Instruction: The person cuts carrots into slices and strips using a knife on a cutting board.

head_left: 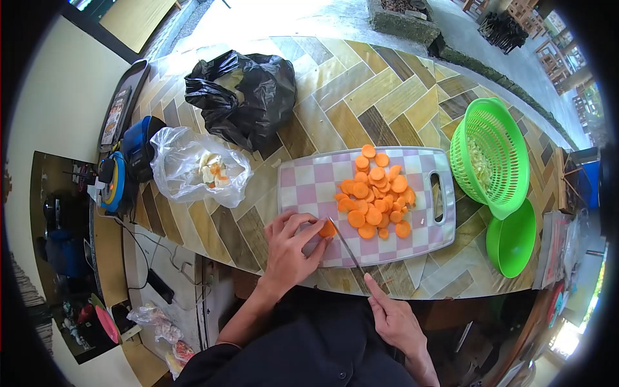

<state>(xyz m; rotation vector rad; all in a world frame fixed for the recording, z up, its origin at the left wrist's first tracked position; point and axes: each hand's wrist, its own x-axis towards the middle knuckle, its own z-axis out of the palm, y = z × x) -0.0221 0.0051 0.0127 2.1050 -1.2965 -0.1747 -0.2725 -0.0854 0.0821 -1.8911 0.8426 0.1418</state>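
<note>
My left hand (293, 248) pinches a short carrot piece (328, 228) at the lower left of the checkered cutting board (309, 177). In my right hand (394, 320) is a knife (349, 249), gripped by its handle; the blade slants up to the left, its tip end beside the carrot piece. Whether the blade touches the carrot I cannot tell. A heap of round carrot slices (374, 197) lies on the middle and right of the board, just beyond the blade.
Right of the board, a green colander (520, 145) holds pale shreds, with a green bowl (516, 242) nearer me. At the left are a clear plastic bag (171, 171) with scraps, a black plastic bag (271, 97) and a blue device (135, 145). The tiled table's curved edge runs before me.
</note>
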